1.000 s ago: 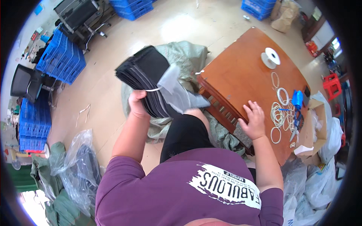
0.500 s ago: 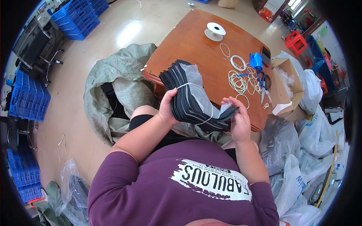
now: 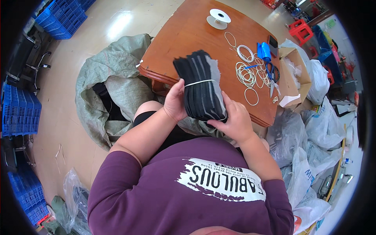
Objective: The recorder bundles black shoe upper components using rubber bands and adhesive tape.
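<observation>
A thick bundle of black fabric pieces [image 3: 199,92] is held up over the near edge of the wooden table [image 3: 168,43], its layered edges facing me. Pale bands cross it around the middle and near its lower end. My left hand [image 3: 176,101] grips the bundle's left side, with most of its fingers hidden behind it. On the lower right side, my right hand [image 3: 234,117] holds it with the thumb along the bottom end. A strip of light grey sheet shows along the bundle's right edge.
On the table lie a white spool [image 3: 218,19], loose elastic bands [image 3: 246,74], a white ring [image 3: 245,53], a blue roll [image 3: 264,51], scissors [image 3: 272,76] and a phone [image 3: 273,42]. An open woven sack [image 3: 94,74] stands left; a cardboard box [image 3: 291,74] and plastic bags [image 3: 290,133] stand right.
The bundle has turned so its layered edges face me and its pale sheet shows less. My right hand has moved left from the loose corner to the bundle's side. The view has shifted slightly.
</observation>
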